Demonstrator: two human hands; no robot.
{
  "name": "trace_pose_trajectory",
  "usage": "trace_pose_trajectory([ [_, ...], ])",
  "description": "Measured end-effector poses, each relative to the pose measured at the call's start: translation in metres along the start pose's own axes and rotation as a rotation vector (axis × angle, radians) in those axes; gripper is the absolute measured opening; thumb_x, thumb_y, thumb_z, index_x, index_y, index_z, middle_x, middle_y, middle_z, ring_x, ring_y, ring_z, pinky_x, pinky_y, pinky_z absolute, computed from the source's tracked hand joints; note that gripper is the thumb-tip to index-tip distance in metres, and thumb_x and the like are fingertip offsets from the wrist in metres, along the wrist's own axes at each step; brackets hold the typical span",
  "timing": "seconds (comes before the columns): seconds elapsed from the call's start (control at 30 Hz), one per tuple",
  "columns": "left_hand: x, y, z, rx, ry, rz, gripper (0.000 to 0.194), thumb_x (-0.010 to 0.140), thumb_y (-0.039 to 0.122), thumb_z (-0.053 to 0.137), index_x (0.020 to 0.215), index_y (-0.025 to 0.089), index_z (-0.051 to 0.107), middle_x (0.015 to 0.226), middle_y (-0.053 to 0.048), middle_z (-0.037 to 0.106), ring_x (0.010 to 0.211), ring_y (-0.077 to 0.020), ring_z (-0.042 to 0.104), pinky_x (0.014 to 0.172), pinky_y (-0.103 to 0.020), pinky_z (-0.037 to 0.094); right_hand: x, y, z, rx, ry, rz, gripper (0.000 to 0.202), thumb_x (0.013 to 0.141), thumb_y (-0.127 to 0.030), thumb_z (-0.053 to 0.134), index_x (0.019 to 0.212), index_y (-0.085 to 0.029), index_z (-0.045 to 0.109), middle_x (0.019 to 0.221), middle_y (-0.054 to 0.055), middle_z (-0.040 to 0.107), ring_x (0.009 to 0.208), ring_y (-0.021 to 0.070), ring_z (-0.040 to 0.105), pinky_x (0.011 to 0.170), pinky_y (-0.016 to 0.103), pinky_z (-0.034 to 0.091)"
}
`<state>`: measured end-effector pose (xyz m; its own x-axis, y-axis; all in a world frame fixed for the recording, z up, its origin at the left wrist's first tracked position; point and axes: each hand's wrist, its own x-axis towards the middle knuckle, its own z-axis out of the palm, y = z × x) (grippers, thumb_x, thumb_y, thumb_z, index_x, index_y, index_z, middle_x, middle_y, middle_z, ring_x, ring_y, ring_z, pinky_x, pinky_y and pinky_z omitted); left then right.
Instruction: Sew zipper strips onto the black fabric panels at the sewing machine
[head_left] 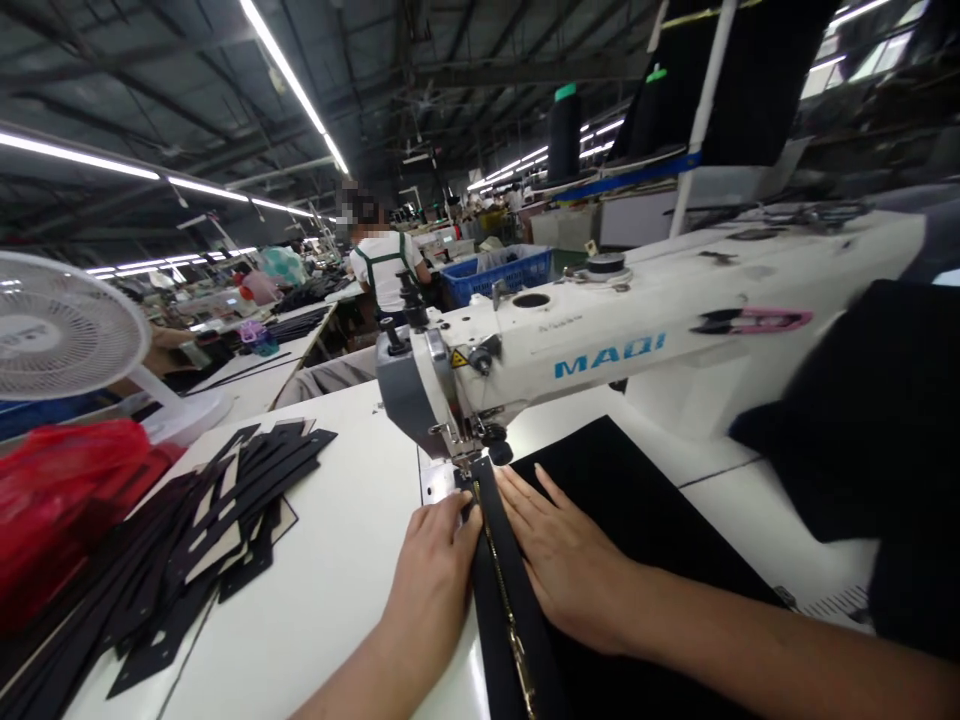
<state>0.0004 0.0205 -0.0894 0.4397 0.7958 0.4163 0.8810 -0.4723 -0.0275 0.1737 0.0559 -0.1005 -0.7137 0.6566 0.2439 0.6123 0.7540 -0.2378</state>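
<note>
A white sewing machine (615, 345) marked MAQI stands over the white table, its needle area above the end of a black zipper strip (504, 590) with gold teeth. The strip runs toward me beside a large black fabric panel (600, 500). My left hand (435, 565) pinches the strip's left edge near the presser foot, thumb and fingers close together. My right hand (562, 550) lies flat on the black material to the right of the zipper, fingers stretched toward the needle area.
Black strips (225, 520) are piled on the table at left, beside a red plastic bag (67, 500) and a white fan (67, 330). Dark fabric (847, 420) hangs at right. Farther back are a person (386, 265) and a blue crate (499, 275).
</note>
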Motion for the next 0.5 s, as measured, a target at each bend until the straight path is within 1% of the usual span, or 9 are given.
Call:
trace_pose_trajectory([
  [0.07, 0.0038, -0.0021, 0.0018, -0.004, -0.008, -0.008, 0.034, 0.079, 0.004, 0.045, 0.11, 0.014, 0.056, 0.109, -0.013, 0.06, 0.092, -0.0236, 0.06, 0.079, -0.039, 0.053, 0.0053, 0.0027, 0.0005, -0.036, -0.022, -0.013, 0.051, 0.086, -0.018, 0.037, 0.136, -0.01, 0.035, 0.144, 0.015, 0.024, 0.134, 0.026, 0.019, 0.108, 0.051, 0.02],
  [0.13, 0.0054, -0.0043, 0.0044, -0.008, 0.005, 0.001, 0.034, 0.079, 0.004, 0.044, 0.109, 0.014, 0.055, 0.108, -0.013, 0.06, 0.093, -0.0232, 0.059, 0.079, -0.038, 0.053, 0.0081, 0.0044, 0.0014, -0.065, -0.04, -0.029, 0.053, 0.085, -0.017, 0.037, 0.137, -0.009, 0.034, 0.143, 0.016, 0.025, 0.133, 0.0263, 0.019, 0.108, 0.051, 0.02],
  [0.23, 0.0044, -0.0058, 0.0073, -0.02, 0.025, 0.014, 0.033, 0.08, 0.003, 0.043, 0.108, 0.014, 0.056, 0.109, -0.014, 0.06, 0.097, -0.0235, 0.058, 0.08, -0.039, 0.052, 0.0073, 0.0057, 0.0048, -0.088, -0.017, -0.05, 0.054, 0.085, -0.016, 0.036, 0.138, -0.01, 0.031, 0.143, 0.016, 0.026, 0.134, 0.0253, 0.018, 0.108, 0.051, 0.021],
  [0.33, 0.0031, -0.0046, 0.0067, -0.031, 0.026, 0.016, 0.029, 0.083, 0.004, 0.042, 0.107, 0.013, 0.056, 0.11, -0.015, 0.059, 0.099, -0.0239, 0.057, 0.081, -0.039, 0.052, 0.0035, 0.0056, 0.0088, -0.095, 0.005, -0.059, 0.053, 0.086, -0.018, 0.036, 0.138, -0.012, 0.031, 0.143, 0.014, 0.028, 0.134, 0.0247, 0.018, 0.107, 0.052, 0.023],
  [0.5, 0.0028, -0.0034, 0.0038, -0.051, 0.021, 0.037, 0.025, 0.086, 0.007, 0.042, 0.106, 0.013, 0.056, 0.108, -0.015, 0.06, 0.102, -0.0243, 0.057, 0.082, -0.039, 0.052, 0.0002, 0.0036, 0.0083, -0.112, -0.023, -0.059, 0.051, 0.087, -0.019, 0.035, 0.137, -0.011, 0.033, 0.142, 0.013, 0.028, 0.134, 0.0238, 0.019, 0.106, 0.052, 0.024],
])
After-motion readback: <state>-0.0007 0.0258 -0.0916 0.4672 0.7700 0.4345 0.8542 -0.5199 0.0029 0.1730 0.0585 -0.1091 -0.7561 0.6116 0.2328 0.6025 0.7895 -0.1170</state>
